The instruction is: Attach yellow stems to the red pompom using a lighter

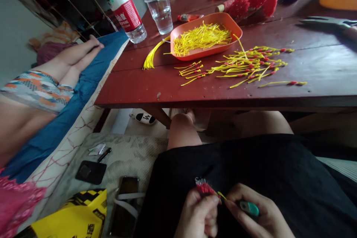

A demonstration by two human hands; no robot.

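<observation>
At the bottom of the frame, 2 hands meet over a black lap; the left hand pinches 1 red tuft with a yellow strand; the right hand grips 1 green lighter; above, 1 orange tray of yellow strands, 1 cup, 1 bottle on the red table

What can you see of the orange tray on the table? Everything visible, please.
The orange tray is a shallow, rounded-rectangle dish with a low raised rim, plastic by the look of it. It sits flat on the dark red wooden table, angled to the table edge. It holds a loose heap of thin yellow strands. More strands with red tips lie beside it on the table, one yellow strand resting over its right rim. A clear plastic cup stands just behind its left end. No hands touch it.
</observation>
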